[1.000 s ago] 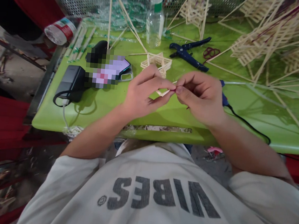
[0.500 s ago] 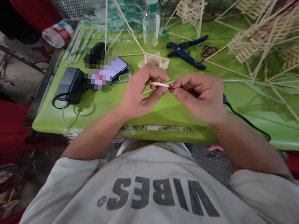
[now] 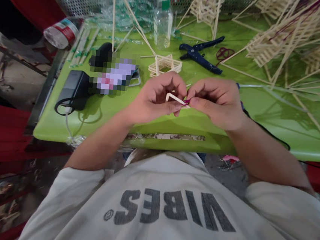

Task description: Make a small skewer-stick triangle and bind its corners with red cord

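Note:
My left hand (image 3: 158, 99) and my right hand (image 3: 216, 103) meet over the near middle of the green table (image 3: 114, 119). Between them are short pale bamboo sticks (image 3: 175, 98) joined at an angle. My left fingers are curled round the sticks. My right thumb and forefinger pinch a small dark red band (image 3: 186, 101) at the sticks' joint. Just beyond my left hand lies a small star of stacked sticks (image 3: 165, 64).
A phone (image 3: 116, 76) and black power bank (image 3: 74, 89) with cable lie at left. Blue pliers (image 3: 201, 56), red rubber bands (image 3: 224, 52) and a clear bottle (image 3: 162, 20) stand behind. Large stick frames (image 3: 292, 42) fill the right side. A black cord (image 3: 268, 134) trails off the front edge.
Both hands have dropped slightly and closed together. The sticks have turned in my left hand, and my right fingers now pinch the red band at their joint.

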